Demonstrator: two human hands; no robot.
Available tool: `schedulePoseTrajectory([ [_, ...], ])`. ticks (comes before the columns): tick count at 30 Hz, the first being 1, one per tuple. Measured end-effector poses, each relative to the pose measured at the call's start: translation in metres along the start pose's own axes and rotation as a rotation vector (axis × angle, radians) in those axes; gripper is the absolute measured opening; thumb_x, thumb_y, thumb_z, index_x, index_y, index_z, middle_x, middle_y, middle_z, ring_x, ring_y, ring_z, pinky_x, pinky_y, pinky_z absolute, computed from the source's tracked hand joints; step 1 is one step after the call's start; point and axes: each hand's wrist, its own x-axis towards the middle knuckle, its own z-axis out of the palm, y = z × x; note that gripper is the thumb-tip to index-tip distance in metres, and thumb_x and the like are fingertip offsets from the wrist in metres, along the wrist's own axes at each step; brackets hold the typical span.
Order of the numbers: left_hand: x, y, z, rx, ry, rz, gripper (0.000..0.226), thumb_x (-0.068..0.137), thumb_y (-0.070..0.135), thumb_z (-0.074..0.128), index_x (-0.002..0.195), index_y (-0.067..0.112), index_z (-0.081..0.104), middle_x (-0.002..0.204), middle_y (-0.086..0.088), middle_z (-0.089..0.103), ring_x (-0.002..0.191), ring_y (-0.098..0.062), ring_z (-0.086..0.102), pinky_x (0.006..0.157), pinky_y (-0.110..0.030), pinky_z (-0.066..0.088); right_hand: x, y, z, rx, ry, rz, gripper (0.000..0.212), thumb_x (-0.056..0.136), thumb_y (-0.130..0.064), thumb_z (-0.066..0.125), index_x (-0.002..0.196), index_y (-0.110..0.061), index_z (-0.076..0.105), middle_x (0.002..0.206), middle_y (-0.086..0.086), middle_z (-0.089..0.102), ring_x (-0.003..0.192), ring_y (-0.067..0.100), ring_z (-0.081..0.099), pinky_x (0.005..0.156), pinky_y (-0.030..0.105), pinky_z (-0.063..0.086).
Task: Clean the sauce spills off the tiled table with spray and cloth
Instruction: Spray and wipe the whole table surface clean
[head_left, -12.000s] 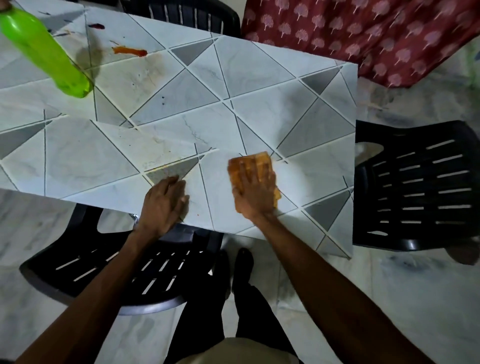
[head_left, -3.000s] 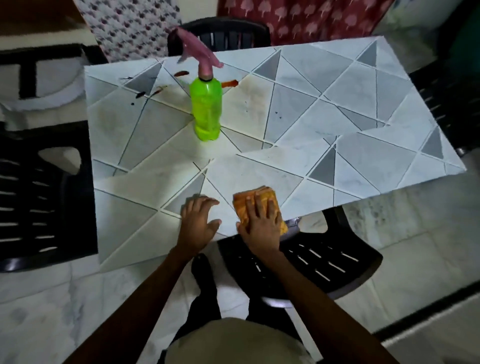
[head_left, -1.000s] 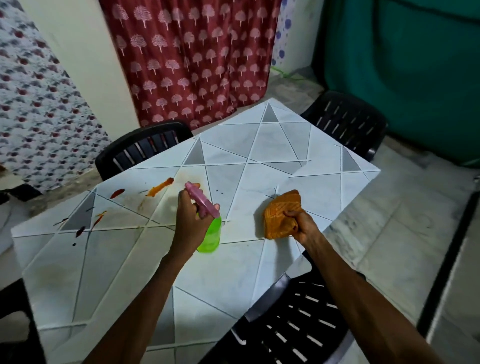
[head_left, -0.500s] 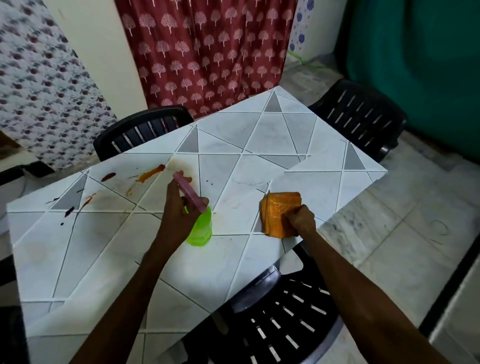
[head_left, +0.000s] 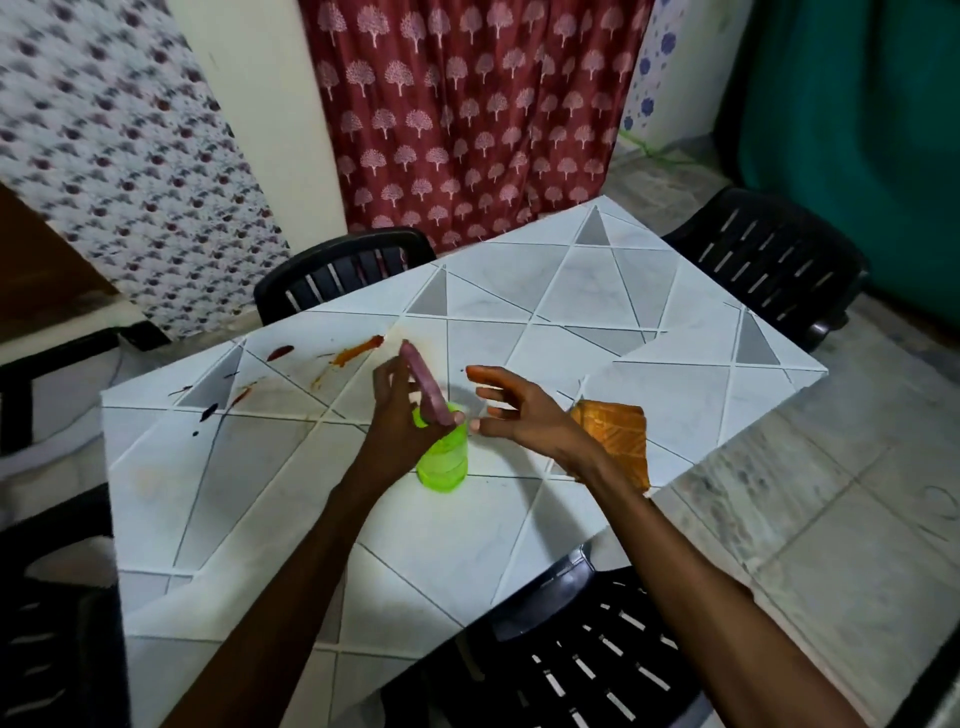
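Head cam: gripping spray bottle (head_left: 442, 462) by neck w/ L hand (head_left: 397, 436), base on table (head_left: 670, 395). Holding R hand (head_left: 524, 415) open, fingers spread, beside pink nozzle (head_left: 423, 382). Cloth (head_left: 615, 436) loose nr right edge, behind R wrist. Sauce spills (head_left: 358, 351) far-left, unwiped. Risks: spraying R hand if nozzle misaimed; knocking cloth off w/ forearm.

A home dining area: tiled table (head_left: 249, 499), black plastic chairs (head_left: 343, 270), printed curtains (head_left: 467, 119).

The right hand (head_left: 524, 415) has released the folded orange cloth (head_left: 618, 436), which now lies just behind its wrist, and spreads its fingers beside the green plastic spray bottle (head_left: 444, 462).
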Motion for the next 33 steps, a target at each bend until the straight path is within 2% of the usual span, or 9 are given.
schedulePoseTrajectory([
  [5,0.001,-0.023,-0.036,0.14,-0.266,-0.025,0.118,0.067,0.046,0.079,0.157,0.022,0.008,0.14,0.005,0.023,0.125,-0.012,0.043,0.102,-0.029,0.042,0.015,-0.011,0.034,-0.041,0.046,-0.089,0.078,0.074,-0.012,0.087,0.141,-0.03,0.051,0.143,-0.009,0.056,0.131,0.013,0.054,0.107,0.035,0.048],
  [8,-0.003,-0.049,-0.058,0.096,-0.237,-0.065,0.086,0.079,0.029,0.079,0.149,0.03,0.03,0.137,0.005,0.032,0.122,-0.015,0.049,0.099,-0.03,0.044,0.025,-0.017,0.053,-0.084,0.141,-0.119,0.087,0.069,-0.022,0.091,0.144,-0.033,0.048,0.134,-0.006,0.062,0.112,0.016,0.065,0.092,0.036,0.058],
  [11,-0.008,-0.079,-0.079,0.087,-0.184,-0.11,0.055,0.086,0.018,0.076,0.134,0.026,0.052,0.126,0.002,0.046,0.117,-0.022,0.057,0.094,-0.031,0.048,0.03,-0.021,0.072,-0.206,0.304,-0.177,0.089,0.069,-0.031,0.09,0.146,-0.034,0.046,0.128,-0.005,0.058,0.092,0.013,0.062,0.07,0.019,0.051],
  [15,-0.015,-0.125,-0.109,0.159,-0.195,-0.253,0.04,0.087,0.019,0.074,0.125,0.019,0.06,0.129,-0.004,0.053,0.118,-0.023,0.056,0.1,-0.031,0.045,0.046,-0.021,0.105,-0.38,0.465,-0.256,0.064,0.075,-0.037,0.086,0.132,-0.033,0.057,0.118,-0.007,0.046,0.096,0.006,0.057,0.074,0.022,0.05],
  [18,-0.021,-0.161,-0.138,0.339,-0.187,-0.35,0.045,0.086,0.022,0.074,0.128,0.012,0.059,0.134,-0.01,0.051,0.124,-0.025,0.051,0.102,-0.031,0.041,0.066,-0.02,0.139,-0.298,0.497,-0.261,0.06,0.08,-0.034,0.076,0.134,-0.024,0.053,0.13,-0.007,0.049,0.113,0.008,0.059,0.088,0.035,0.056],
  [22,-0.025,-0.195,-0.168,0.6,-0.155,-0.372,0.071,0.082,0.035,0.076,0.141,0.008,0.047,0.147,-0.016,0.039,0.139,-0.033,0.036,0.112,-0.041,0.034,0.084,-0.031,0.17,-0.27,0.519,-0.192,0.052,0.094,-0.045,0.058,0.143,-0.033,0.047,0.128,-0.019,0.064,0.106,0.012,0.068,0.094,0.032,0.053],
  [26,-0.014,-0.216,-0.193,0.841,-0.235,-0.401,0.106,0.077,0.06,0.071,0.156,0.015,0.018,0.165,-0.011,0.005,0.152,-0.031,0.005,0.12,-0.047,0.014,0.115,-0.045,0.171,-0.087,0.578,-0.107,0.03,0.1,-0.035,0.058,0.13,-0.033,0.062,0.098,-0.009,0.071,0.06,0.024,0.073,0.06,0.042,0.061],
  [29,-0.012,-0.238,-0.206,0.87,-0.395,-0.46,0.121,0.073,0.07,0.069,0.158,0.017,0.002,0.165,-0.011,-0.013,0.152,-0.035,-0.008,0.119,-0.056,0.009,0.142,-0.043,0.162,0.084,0.597,0.169,0.041,0.092,-0.009,0.061,0.132,-0.015,0.064,0.099,0.011,0.07,0.054,0.027,0.067,0.056,0.043,0.061],
  [33,-0.027,-0.26,-0.206,0.844,-0.458,-0.451,0.119,0.079,0.074,0.057,0.154,0.021,-0.02,0.15,-0.005,-0.043,0.146,-0.031,-0.029,0.118,-0.056,-0.009,0.168,-0.021,0.161,0.259,0.585,0.378,0.044,0.093,-0.003,0.052,0.135,-0.013,0.06,0.094,0.018,0.065,0.064,0.032,0.061,0.045,0.033,0.055],
])
